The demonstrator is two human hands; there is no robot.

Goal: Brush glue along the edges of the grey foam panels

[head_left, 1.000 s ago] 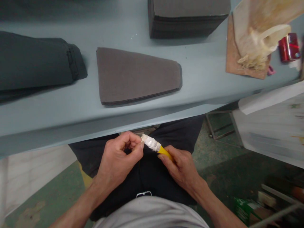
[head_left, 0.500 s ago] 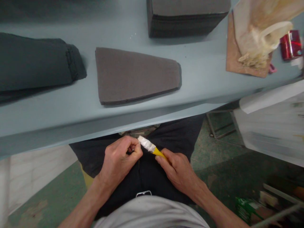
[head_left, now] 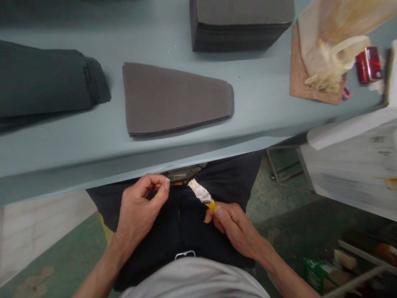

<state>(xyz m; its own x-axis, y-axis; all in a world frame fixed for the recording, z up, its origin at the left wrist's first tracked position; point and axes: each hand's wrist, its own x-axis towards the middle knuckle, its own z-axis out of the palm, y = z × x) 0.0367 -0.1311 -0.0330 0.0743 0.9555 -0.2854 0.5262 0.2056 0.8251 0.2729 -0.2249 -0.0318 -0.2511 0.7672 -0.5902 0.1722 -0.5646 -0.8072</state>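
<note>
A: Right hand point(head_left: 235, 227)?
B: Closed round the brush point(head_left: 201, 193) by its yellow handle. White-caked end points up-left, toward the other hand.
A: Left hand point(head_left: 139, 203)?
B: Thumb and index pinched together, just beside the brush tip, gap between. Can't tell if anything's in the pinch.
A: Brush location?
B: Over the person's lap, just off the near edge of the table point(head_left: 263, 89).
A: On the table?
B: Tapered grey stack point(head_left: 176, 99) in front, dark pile point(head_left: 43, 80) left of it, thicker block point(head_left: 242, 35) behind. Far right: board point(head_left: 296, 78), red can point(head_left: 369, 65) near it.
</note>
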